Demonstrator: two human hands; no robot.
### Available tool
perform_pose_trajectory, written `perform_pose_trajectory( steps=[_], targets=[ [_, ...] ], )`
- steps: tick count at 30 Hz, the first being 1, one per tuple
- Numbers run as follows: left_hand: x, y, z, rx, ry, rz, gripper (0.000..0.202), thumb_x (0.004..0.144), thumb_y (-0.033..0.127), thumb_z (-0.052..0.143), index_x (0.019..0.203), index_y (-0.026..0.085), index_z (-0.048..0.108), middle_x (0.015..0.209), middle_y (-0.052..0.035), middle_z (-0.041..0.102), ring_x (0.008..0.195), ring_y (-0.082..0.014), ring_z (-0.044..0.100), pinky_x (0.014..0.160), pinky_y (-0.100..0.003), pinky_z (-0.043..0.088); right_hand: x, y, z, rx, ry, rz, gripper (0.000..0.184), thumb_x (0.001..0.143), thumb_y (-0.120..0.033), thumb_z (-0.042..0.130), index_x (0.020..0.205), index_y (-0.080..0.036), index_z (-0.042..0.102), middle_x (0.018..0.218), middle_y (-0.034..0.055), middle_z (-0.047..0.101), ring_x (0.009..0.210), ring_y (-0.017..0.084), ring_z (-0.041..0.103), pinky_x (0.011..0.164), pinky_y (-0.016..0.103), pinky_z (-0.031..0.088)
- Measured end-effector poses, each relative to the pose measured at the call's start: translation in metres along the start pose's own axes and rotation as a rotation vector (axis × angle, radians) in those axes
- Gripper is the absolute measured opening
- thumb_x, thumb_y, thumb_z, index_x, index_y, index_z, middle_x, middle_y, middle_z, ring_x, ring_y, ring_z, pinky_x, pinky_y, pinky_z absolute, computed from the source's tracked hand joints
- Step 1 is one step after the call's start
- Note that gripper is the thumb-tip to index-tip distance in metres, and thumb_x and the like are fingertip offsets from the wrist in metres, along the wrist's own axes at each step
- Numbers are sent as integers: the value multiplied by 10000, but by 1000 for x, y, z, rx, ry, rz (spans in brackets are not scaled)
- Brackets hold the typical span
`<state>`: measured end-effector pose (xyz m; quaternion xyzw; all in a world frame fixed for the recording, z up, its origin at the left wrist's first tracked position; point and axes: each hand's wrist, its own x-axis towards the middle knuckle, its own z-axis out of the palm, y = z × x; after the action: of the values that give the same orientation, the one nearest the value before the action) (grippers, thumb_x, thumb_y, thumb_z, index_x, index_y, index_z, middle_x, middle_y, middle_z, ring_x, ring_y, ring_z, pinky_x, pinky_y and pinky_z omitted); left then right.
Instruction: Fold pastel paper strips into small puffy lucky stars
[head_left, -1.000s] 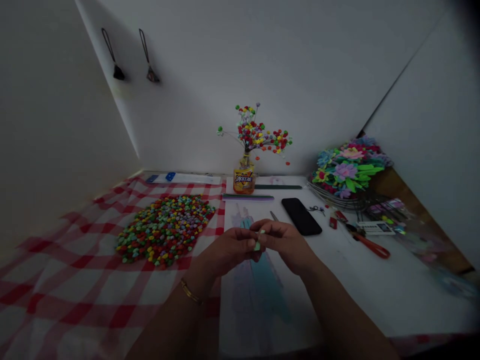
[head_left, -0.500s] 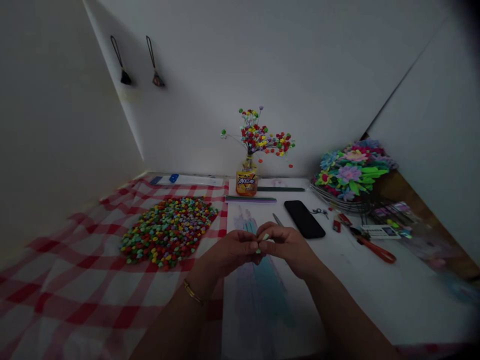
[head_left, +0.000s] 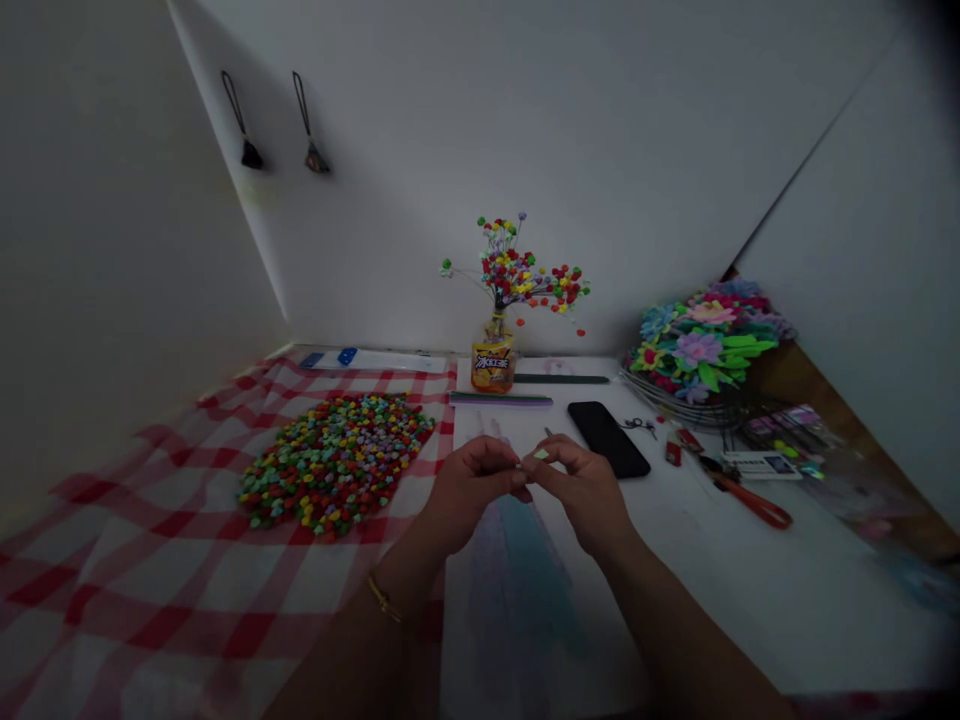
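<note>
My left hand [head_left: 480,490] and my right hand [head_left: 581,490] meet fingertip to fingertip above the white table. Between the right thumb and fingers, a small end of pale green paper strip [head_left: 541,455] shows. The left thumb and fingers pinch at the same piece, though most of it is hidden by the fingers. Under the hands lie flat bundles of teal paper strips [head_left: 536,560] and pale purple strips [head_left: 495,590]. To the left spreads a heap of small folded paper stars [head_left: 337,465] in many colours.
A drink bottle [head_left: 493,368] holding star-tipped stems stands at the back. On the right are a black phone [head_left: 609,440], an orange-handled tool [head_left: 754,500] and a bunch of fuzzy flowers [head_left: 697,345]. Red-and-white checked cloth [head_left: 187,560] covers the left side.
Both hands have shifted slightly and turned, the right one a little to the right. The pale green paper now shows only as a small piece at the right fingertips.
</note>
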<state>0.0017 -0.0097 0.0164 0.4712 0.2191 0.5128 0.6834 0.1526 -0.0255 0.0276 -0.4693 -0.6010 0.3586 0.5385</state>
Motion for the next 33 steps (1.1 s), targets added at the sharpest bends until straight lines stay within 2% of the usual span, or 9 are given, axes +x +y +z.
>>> perform_pose_trajectory(
  steps=[5, 10, 14, 18, 21, 25, 27, 33],
  targets=[
    [-1, 0, 4, 46, 77, 59, 139, 628, 151, 709, 675, 135, 579, 567, 11, 633, 523, -120, 599, 573, -260, 457, -1, -4, 5, 229, -38, 99, 87, 688, -260, 655, 630, -196, 641, 684, -13, 569, 685, 136, 515, 692, 287, 392],
    [-2, 2, 4, 1, 55, 38, 125, 647, 145, 689, 676, 141, 568, 585, 16, 624, 511, -101, 577, 548, -238, 433, -3, -8, 8, 405, -90, 185, 60, 667, -232, 663, 619, -197, 655, 619, -20, 618, 629, 131, 531, 687, 297, 397],
    [-2, 2, 3, 34, 26, 50, 115, 668, 154, 675, 725, 149, 574, 613, 22, 618, 518, -91, 565, 557, -237, 431, -2, -6, 7, 437, -117, 207, 94, 677, -260, 657, 618, -188, 643, 609, -16, 624, 622, 134, 537, 698, 315, 399],
    [-2, 3, 2, 106, 69, 71, 124, 664, 177, 683, 746, 146, 596, 587, 24, 604, 518, -96, 563, 571, -246, 437, 0, -2, 5, 366, -117, 208, 107, 686, -285, 659, 683, -179, 645, 683, 2, 632, 685, 145, 546, 722, 313, 404],
    [-1, 4, 1, 167, 87, 58, 115, 664, 192, 683, 689, 140, 584, 563, 21, 595, 528, -100, 562, 581, -246, 436, -1, -3, 5, 212, -106, 116, 108, 701, -288, 647, 684, -185, 622, 690, 0, 598, 684, 147, 533, 688, 295, 413],
    [0, 3, 1, 215, 72, 45, 98, 693, 209, 653, 713, 140, 586, 623, 8, 595, 615, -110, 566, 632, -247, 443, -3, -7, 6, -159, 6, -154, 105, 756, -280, 591, 688, -201, 609, 762, 14, 570, 768, 165, 537, 741, 303, 404],
    [0, 3, 1, 217, 83, 53, 97, 698, 212, 647, 726, 140, 588, 647, 4, 594, 638, -112, 559, 651, -250, 443, -3, -8, 6, -265, 25, -248, 116, 784, -282, 559, 708, -208, 606, 795, 25, 571, 807, 174, 539, 773, 313, 396],
    [-1, 0, 2, 284, 92, 147, 69, 709, 205, 635, 700, 146, 599, 617, 1, 600, 623, -119, 546, 635, -253, 416, -2, -7, 6, -264, -13, -267, 138, 813, -291, 529, 710, -214, 577, 786, 22, 557, 785, 167, 535, 743, 303, 403]
  ],
)
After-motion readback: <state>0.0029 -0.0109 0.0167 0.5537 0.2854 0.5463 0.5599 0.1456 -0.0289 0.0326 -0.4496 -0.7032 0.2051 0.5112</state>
